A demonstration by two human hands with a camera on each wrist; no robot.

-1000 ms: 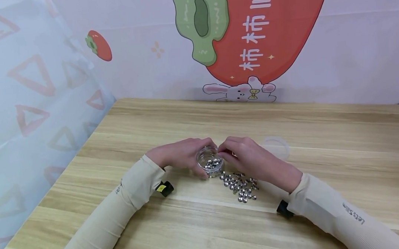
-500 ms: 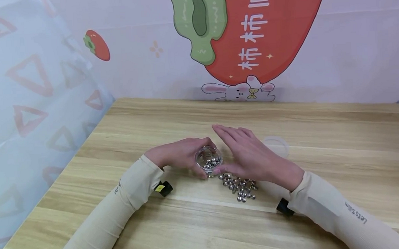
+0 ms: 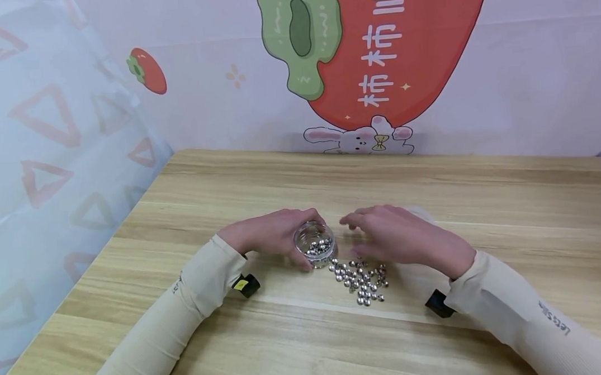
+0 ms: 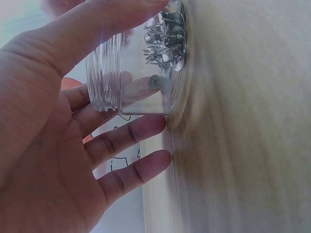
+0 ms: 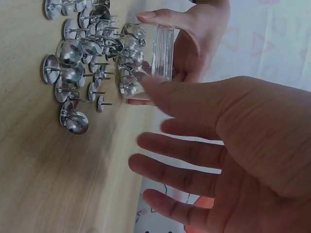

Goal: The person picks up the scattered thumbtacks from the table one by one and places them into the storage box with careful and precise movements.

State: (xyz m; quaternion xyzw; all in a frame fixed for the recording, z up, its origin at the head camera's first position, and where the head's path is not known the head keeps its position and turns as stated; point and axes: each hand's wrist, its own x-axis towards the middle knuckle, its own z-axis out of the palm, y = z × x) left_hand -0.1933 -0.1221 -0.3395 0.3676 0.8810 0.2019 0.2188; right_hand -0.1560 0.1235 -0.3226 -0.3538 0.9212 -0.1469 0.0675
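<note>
My left hand (image 3: 277,236) holds a small clear plastic jar (image 3: 314,231) between thumb and fingers, mouth up on the table. Its threaded neck shows in the left wrist view, where silver thumbtacks (image 4: 165,36) lie over the jar's bottom. To the right of the jar, loose thumbtacks (image 3: 362,282) are spread in a pile, some with pins pointing up. My right hand (image 3: 398,233) hovers just behind this pile, fingers spread and loosely bent, with nothing between them in the right wrist view.
A translucent round lid (image 3: 423,213) lies behind the right hand, mostly hidden by it. The wooden table (image 3: 267,345) meets a printed cloth backdrop (image 3: 216,113) at its far edge. Black wrist cameras (image 3: 246,285) hang under both sleeves.
The right hand was pinched at the jar's rim, then spread its fingers beside the jar, and has since drawn back to the right. The left hand and jar stay in place.
</note>
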